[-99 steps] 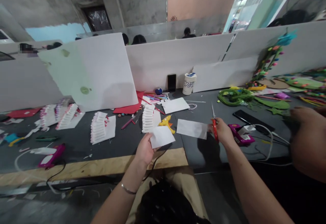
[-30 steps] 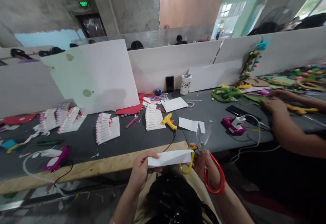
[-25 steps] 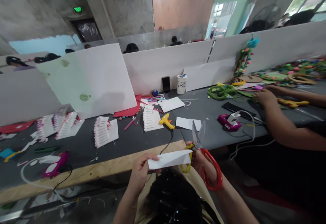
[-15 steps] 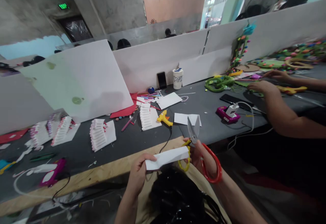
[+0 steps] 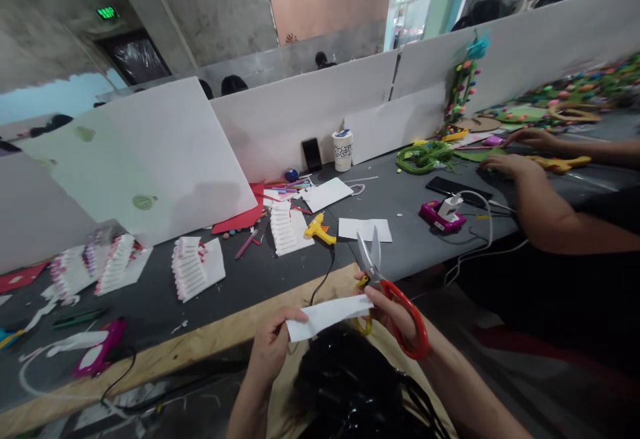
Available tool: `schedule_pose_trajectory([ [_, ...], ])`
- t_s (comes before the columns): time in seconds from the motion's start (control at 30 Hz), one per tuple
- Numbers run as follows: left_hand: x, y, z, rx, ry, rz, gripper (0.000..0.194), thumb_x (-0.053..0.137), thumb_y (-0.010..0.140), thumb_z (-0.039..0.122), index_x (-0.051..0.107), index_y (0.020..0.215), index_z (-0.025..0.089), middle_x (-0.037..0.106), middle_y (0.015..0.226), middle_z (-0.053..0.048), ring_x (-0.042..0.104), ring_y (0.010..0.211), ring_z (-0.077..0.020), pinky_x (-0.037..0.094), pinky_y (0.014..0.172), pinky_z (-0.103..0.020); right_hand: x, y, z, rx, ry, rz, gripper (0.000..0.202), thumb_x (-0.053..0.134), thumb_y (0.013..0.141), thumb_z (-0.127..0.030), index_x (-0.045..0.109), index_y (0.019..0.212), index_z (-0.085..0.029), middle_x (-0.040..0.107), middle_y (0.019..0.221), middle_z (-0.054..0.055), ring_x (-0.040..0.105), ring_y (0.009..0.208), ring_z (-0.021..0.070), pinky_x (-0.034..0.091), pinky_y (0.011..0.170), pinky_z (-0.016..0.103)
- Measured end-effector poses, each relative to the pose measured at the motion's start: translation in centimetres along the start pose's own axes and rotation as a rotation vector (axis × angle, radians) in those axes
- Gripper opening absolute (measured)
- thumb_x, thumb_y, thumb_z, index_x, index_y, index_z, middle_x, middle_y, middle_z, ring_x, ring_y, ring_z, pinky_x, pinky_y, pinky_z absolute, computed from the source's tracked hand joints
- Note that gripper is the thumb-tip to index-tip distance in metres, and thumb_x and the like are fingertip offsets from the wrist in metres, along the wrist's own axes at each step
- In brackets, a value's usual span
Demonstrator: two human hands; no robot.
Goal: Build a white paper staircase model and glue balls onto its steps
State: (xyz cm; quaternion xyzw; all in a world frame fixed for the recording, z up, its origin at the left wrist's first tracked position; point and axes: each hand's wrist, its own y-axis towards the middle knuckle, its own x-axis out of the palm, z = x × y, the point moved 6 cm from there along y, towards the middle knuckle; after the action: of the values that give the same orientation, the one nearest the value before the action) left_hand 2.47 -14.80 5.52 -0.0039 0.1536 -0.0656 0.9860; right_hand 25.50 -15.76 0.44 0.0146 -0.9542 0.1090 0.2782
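Note:
A folded strip of white paper [image 5: 327, 317] stretches between my hands above the table's front edge. My left hand [image 5: 273, 346] is closed on its left end, thumb on top. My right hand [image 5: 393, 316] holds scissors [image 5: 413, 326] with one red and one yellow handle loop, and its fingertips are at the strip's right end. The scissor blades point up and away, apart from each other and clear of the strip. Just beyond them a flat piece of white paper [image 5: 365, 229] lies on the dark table. A yellow glue gun [image 5: 321, 228] rests to its left.
Several white paper pieces with rows of rolled strips [image 5: 197, 269] lie along the left. Purple power sockets [image 5: 443, 216] with white cables sit at right and far left. A paper cup [image 5: 343, 151] and a phone [image 5: 311, 155] stand by the partition. A co-worker's arms [image 5: 545, 202] reach in from the right.
The scissors have tilted left and their blades have drawn somewhat closer together. The paper strip has turned to show more of its face. The whole view has shifted slightly.

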Motion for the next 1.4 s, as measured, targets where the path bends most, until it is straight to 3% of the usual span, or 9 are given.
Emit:
schedule_pose_trajectory([
  [0.2, 0.1, -0.1, -0.2, -0.038, -0.029, 0.004, 0.018, 0.059, 0.074, 0.024, 0.075, 0.068, 0.020, 0.071, 0.073, -0.003, 0.062, 0.071, -0.0184, 0.047, 0.067, -0.026, -0.6, -0.1, 0.3, -0.045, -0.155, -0.005, 0.049, 0.083, 0.067, -0.040, 0.062, 0.108, -0.024, 0.066, 0.087, 0.001, 0.062, 0.078, 0.0193, 0.048, 0.071, 0.031],
  [0.4, 1.3, -0.3, -2.9, -0.303, -0.396, -0.029, 0.018, 0.070, 0.071, 0.035, 0.069, 0.075, 0.017, 0.070, 0.077, -0.005, 0.064, 0.064, -0.0180, 0.051, 0.057, -0.027, -1.0, 0.2, 0.4, -0.059, -0.167, 0.054, 0.055, 0.083, 0.064, -0.038, 0.061, 0.112, -0.023, 0.063, 0.082, -0.001, 0.060, 0.073, 0.0173, 0.047, 0.066, 0.029],
  [0.53, 0.6, 0.1, -3.9, -0.389, -0.449, 0.016, 0.024, 0.072, 0.070, 0.037, 0.065, 0.082, 0.017, 0.069, 0.075, -0.004, 0.065, 0.061, -0.0176, 0.050, 0.052, -0.026, -1.3, 0.3, -0.1, -0.028, -0.171, 0.092, 0.059, 0.084, 0.060, -0.038, 0.060, 0.111, -0.023, 0.062, 0.077, -0.002, 0.059, 0.068, 0.0167, 0.046, 0.064, 0.029],
  [0.7, -1.4, 1.0, -0.5, -0.145, -0.188, 0.184, 0.023, 0.069, 0.077, 0.036, 0.070, 0.089, 0.018, 0.071, 0.094, -0.008, 0.065, 0.090, -0.0220, 0.053, 0.080, -0.030, -1.0, 0.5, -0.4, -0.040, -0.202, 0.060, 0.054, 0.082, 0.062, -0.037, 0.060, 0.109, -0.023, 0.062, 0.077, -0.002, 0.058, 0.067, 0.0167, 0.046, 0.063, 0.030],
  [0.83, 1.9, 1.5, 2.7, 0.018, 0.015, -0.077, 0.030, 0.075, 0.071, 0.033, 0.075, 0.099, 0.021, 0.071, 0.111, -0.011, 0.059, 0.110, -0.0296, 0.042, 0.100, -0.036, 0.4, 0.7, -0.2, -0.060, -0.247, -0.043, 0.051, 0.081, 0.068, -0.037, 0.059, 0.112, -0.024, 0.063, 0.079, -0.002, 0.058, 0.069, 0.0172, 0.045, 0.064, 0.030],
  [0.9, 3.8, 1.8, 2.8, 0.002, 0.068, -0.206, 0.032, 0.076, 0.069, 0.032, 0.076, 0.099, 0.022, 0.073, 0.106, -0.009, 0.061, 0.102, -0.0289, 0.045, 0.091, -0.033, 1.0, 0.8, -0.2, -0.084, -0.260, -0.077, 0.050, 0.080, 0.070, -0.038, 0.059, 0.113, -0.025, 0.063, 0.082, -0.002, 0.058, 0.071, 0.0168, 0.045, 0.065, 0.030],
  [1.0, 5.4, 2.3, 1.5, -0.071, 0.094, -0.319, 0.018, 0.072, 0.074, 0.034, 0.075, 0.079, 0.017, 0.071, 0.076, -0.004, 0.059, 0.071, -0.0202, 0.042, 0.066, -0.026, 1.3, 1.0, -0.2, -0.113, -0.249, -0.061, 0.048, 0.080, 0.071, -0.041, 0.061, 0.112, -0.025, 0.061, 0.081, -0.002, 0.056, 0.069, 0.0158, 0.045, 0.062, 0.029],
  [1.2, 5.5, 2.0, -1.2, -0.276, -0.191, -0.295, 0.040, 0.072, 0.072, 0.053, 0.068, 0.074, 0.014, 0.065, 0.064, -0.003, 0.054, 0.055, -0.0137, 0.038, 0.053, -0.023, 1.1, 1.2, 0.7, -0.102, 0.032, -0.064, 0.045, 0.068, 0.082, -0.054, 0.056, 0.116, -0.026, 0.061, 0.076, -0.002, 0.056, 0.065, 0.0148, 0.046, 0.065, 0.031],
  [1.4, 6.6, 1.1, -1.7, -0.394, -0.319, -0.280, 0.057, 0.074, 0.063, 0.068, 0.062, 0.080, 0.015, 0.065, 0.059, -0.003, 0.060, 0.050, -0.0160, 0.044, 0.049, -0.024, 1.5, 0.8, 0.9, -0.197, -0.097, -0.091, 0.047, 0.078, 0.076, -0.040, 0.056, 0.115, -0.025, 0.061, 0.081, -0.001, 0.057, 0.071, 0.0163, 0.047, 0.068, 0.031],
])
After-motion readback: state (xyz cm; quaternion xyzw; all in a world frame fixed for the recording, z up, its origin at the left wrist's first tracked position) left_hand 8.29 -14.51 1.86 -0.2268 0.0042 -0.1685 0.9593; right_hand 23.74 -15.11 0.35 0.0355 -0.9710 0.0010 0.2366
